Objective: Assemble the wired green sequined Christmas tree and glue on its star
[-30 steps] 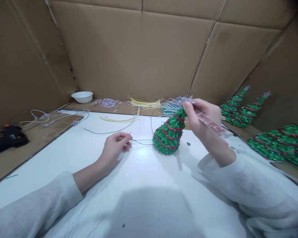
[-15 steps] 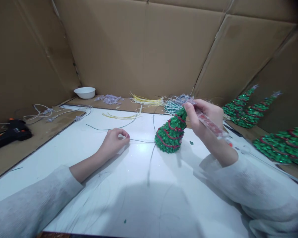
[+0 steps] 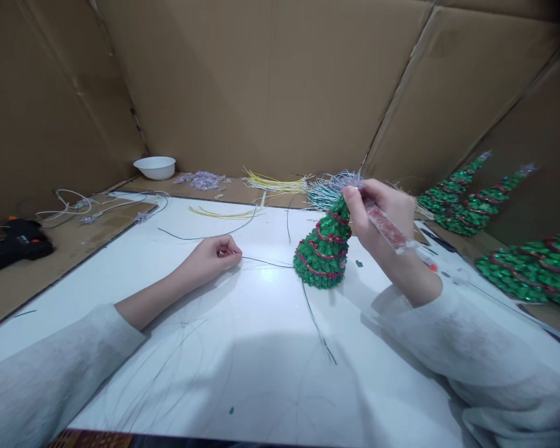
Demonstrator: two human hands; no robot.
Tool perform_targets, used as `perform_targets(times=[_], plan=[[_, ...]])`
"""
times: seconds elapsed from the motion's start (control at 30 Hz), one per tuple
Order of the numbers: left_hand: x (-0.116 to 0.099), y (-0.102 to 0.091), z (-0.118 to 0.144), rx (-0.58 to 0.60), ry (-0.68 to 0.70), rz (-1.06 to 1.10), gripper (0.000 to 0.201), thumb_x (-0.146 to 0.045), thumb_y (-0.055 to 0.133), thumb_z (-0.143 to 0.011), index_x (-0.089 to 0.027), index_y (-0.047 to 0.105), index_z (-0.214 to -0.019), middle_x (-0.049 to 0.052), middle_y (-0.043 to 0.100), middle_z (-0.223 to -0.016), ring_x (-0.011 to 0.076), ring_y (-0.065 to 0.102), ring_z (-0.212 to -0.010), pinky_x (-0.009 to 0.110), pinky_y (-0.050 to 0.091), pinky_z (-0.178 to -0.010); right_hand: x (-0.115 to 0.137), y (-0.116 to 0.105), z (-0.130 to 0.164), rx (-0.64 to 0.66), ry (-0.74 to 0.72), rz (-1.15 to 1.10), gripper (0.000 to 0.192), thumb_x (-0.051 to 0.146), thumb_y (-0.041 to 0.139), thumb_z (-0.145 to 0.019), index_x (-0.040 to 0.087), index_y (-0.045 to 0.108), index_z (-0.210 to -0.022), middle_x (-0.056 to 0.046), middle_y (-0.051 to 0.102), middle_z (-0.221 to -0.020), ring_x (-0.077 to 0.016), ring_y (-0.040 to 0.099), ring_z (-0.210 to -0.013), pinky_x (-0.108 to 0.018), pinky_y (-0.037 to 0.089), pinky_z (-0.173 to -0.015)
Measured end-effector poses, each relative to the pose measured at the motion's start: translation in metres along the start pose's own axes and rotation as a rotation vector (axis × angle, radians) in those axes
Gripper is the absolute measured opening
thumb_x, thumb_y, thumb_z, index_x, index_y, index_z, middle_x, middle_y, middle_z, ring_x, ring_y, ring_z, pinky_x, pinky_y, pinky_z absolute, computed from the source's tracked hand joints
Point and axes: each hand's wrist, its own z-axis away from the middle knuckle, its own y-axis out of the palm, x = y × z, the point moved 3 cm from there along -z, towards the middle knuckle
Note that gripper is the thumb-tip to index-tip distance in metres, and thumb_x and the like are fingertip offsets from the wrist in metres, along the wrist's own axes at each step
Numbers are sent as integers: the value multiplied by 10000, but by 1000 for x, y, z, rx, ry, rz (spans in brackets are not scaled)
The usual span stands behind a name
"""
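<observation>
One small cone-shaped tree (image 3: 323, 254) of glittery green sequins, wound with thin red bands, stands upright on the glossy white board (image 3: 242, 367) just beside the right hand (image 3: 380, 218). That hand closes its fingertips on the tree's tip and also grips one slim clear packet (image 3: 386, 227) with red bits inside, slanting down past the wrist. The left hand (image 3: 210, 258), well to the left of the tree, rests curled on the board, pinching one thin dark wire (image 3: 267, 262) that runs toward the tree's base. A second dark wire (image 3: 318, 326) trails from the base toward the person.

Beyond the right hand lie four more sequined trees (image 3: 522, 267), tipped on their sides. Beyond the left hand — one round white bowl (image 3: 154, 167), one bundle of stiff yellow strands (image 3: 275, 183), one pale blue bundle (image 3: 324, 193), and far left, one black glue gun (image 3: 14, 246) on brown cardboard.
</observation>
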Motion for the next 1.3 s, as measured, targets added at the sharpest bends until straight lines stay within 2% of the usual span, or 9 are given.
perform_targets(times=[0.13,0.23,0.37,0.43,0.57,0.7,0.83,1.07,1.3], plan=[[4,-4,-1,53,-5,-29,240,-406,526,-773,-177,591,-739,-2,609,-655,132,529,-583,230,376,-529,-1,1,0,0,2,13,295,351,491,-878,198,543,-632,9,524,-548,-116,447,-503,-263,335,-544],[5,-9,-1,47,33,-125,245,-410,528,-782,-191,630,-742,1,612,-667,149,519,-619,261,383,-588,0,1,0,16,10,7,287,350,490,-880,196,546,-644,14,519,-551,-113,448,-506,-264,333,-550],[5,-12,-1,59,162,-256,177,-365,564,-765,-215,648,-722,13,655,-774,205,531,-825,347,346,-809,-1,1,0,7,-5,13,266,348,488,-881,196,559,-674,10,530,-568,-115,462,-520,-262,335,-548],[3,-11,0,59,293,-362,168,-337,540,-793,-212,639,-739,15,655,-787,215,514,-875,373,305,-854,-1,1,0,6,-6,21,266,347,485,-883,196,555,-676,8,528,-570,-116,460,-521,-263,336,-546],[-1,-7,6,-36,536,-645,172,-262,475,-844,-179,595,-753,23,643,-765,194,518,-825,358,327,-791,-1,1,-1,12,5,38,277,348,477,-886,198,529,-659,8,510,-567,-116,448,-521,-265,336,-546],[-3,2,11,-152,511,-730,177,-206,481,-822,-158,547,-664,38,625,-691,196,525,-761,361,337,-737,-1,2,0,12,10,35,277,351,470,-888,201,509,-658,10,499,-567,-118,439,-522,-265,333,-543],[-6,7,13,-211,503,-764,195,-185,474,-825,-155,545,-646,41,618,-666,197,527,-742,363,335,-716,0,3,1,4,7,41,281,345,462,-893,200,496,-655,12,485,-559,-116,431,-519,-264,329,-547],[-11,4,16,-210,599,-890,182,-206,441,-875,-156,564,-751,57,614,-755,201,518,-774,355,347,-719,0,4,1,4,11,50,278,344,458,-894,202,477,-656,13,474,-569,-117,417,-526,-264,316,-545],[-11,9,15,-65,792,-1090,205,-215,437,-903,-164,569,-756,50,595,-730,200,503,-739,357,344,-754,0,5,2,-13,17,63,289,336,463,-892,208,425,-636,19,464,-571,-115,402,-518,-268,306,-544]])
